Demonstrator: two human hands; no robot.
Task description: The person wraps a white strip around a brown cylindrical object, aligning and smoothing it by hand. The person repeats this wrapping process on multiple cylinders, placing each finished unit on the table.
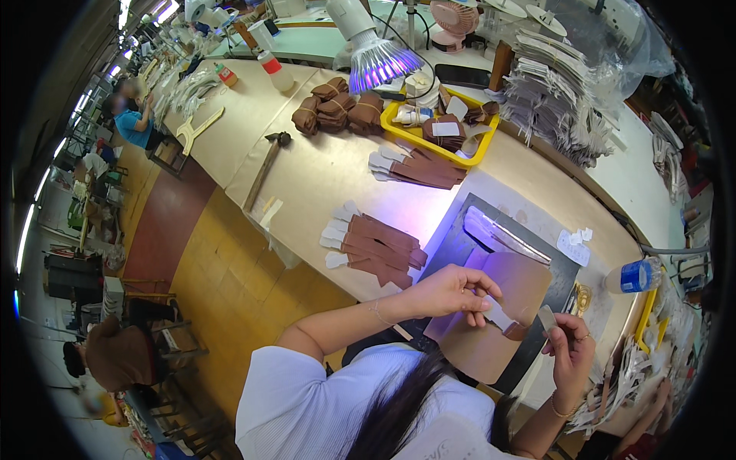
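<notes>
My left hand (464,295) is closed in a pinch on a small white piece (497,313) with a brown end. My right hand (571,349) grips a small flat, pale tool (547,317), whose exact kind I cannot make out. The tool is close to the brown end; whether they touch is unclear. Beneath both hands lies a curved tan sheet (475,354) over a dark board (452,230). To the left of the board, brown strips (383,245) with white ends are fanned out. Farther back is a second fan of brown strips (425,169).
A lamp (376,61) shines over the table. Behind the strips are a yellow tray (473,159), brown bundles (333,107) and a hammer (262,172). A bottle (635,276) lies at right, near stacked pale sheets (556,92). Other people sit at left.
</notes>
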